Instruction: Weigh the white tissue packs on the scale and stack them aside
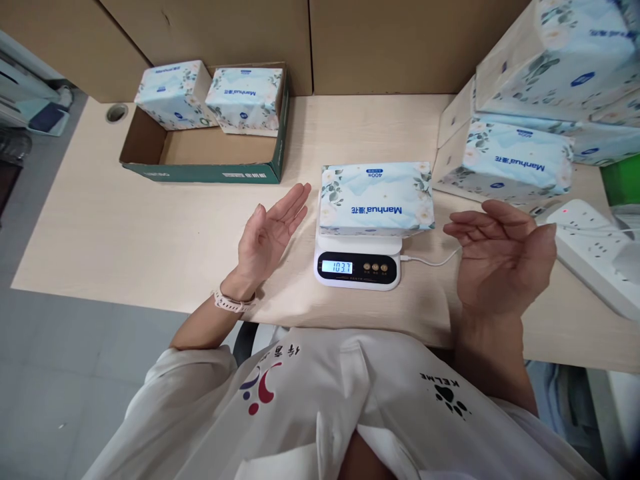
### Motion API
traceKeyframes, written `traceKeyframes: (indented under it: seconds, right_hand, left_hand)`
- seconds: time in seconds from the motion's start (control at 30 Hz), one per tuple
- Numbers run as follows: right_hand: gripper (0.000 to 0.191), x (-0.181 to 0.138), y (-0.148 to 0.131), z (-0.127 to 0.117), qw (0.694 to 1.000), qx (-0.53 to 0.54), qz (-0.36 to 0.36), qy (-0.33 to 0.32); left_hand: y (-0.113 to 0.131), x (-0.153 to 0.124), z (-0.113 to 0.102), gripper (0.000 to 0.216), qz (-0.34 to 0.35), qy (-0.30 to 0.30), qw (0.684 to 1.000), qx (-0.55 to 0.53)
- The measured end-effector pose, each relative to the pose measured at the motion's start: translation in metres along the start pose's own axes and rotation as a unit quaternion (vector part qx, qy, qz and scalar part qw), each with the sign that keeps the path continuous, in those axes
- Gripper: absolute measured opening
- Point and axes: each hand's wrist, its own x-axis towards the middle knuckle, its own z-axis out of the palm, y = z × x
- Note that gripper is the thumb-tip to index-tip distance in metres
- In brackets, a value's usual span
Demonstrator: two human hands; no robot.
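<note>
a soft rectangular tissue pack (376,199) in pale blue floral wrap is lying flat on top of a small white digital scale (357,267), which is sitting on the light wooden desk (125,227). the scale's lit display (337,267) is showing 103.7.

the left hand (267,237) is hovering just left of the scale. it is open and released, with its palm turning toward the pack and its fingers stretching out, touching nothing. the right hand (500,257) is hovering to the right of the scale. it is also released, with loosely curling fingers and its palm facing the pack across a clear gap. neither of the hands is grasping anything. a pale wristband (230,303) is circling the left wrist, on the near left of the scale.

a thin white cable (430,261) is running out of the scale's right side toward the right hand. beyond the scale and to its left, a shallow cardboard box (200,175) with green outer walls is resting on the desk. it is holding two more floral packs (173,93) (246,100) side by side against its far wall. beyond the scale and to its right, a stack of matching packs (505,160) is piling up. further right of the scale, a white power strip (595,253) is lying on the desk with a small red light glowing.
</note>
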Motion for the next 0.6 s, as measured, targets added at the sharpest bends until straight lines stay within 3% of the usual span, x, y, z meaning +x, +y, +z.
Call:
traceKeyframes:
  seconds: [0.37,0.6]
  right_hand:
    - [0.054,-0.0005,0.0001,0.0015,1.0,-0.007,0.011,0.005]
    - [0.067,-0.0016,0.0014,0.0014,0.999,-0.029,0.01,-0.023]
  left_hand:
    - [0.0004,-0.0006,-0.0012,0.066,0.0,-0.014,1.0,0.007]
    - [-0.0037,-0.0012,-0.0014,0.08,-0.02,-0.058,0.998,0.007]
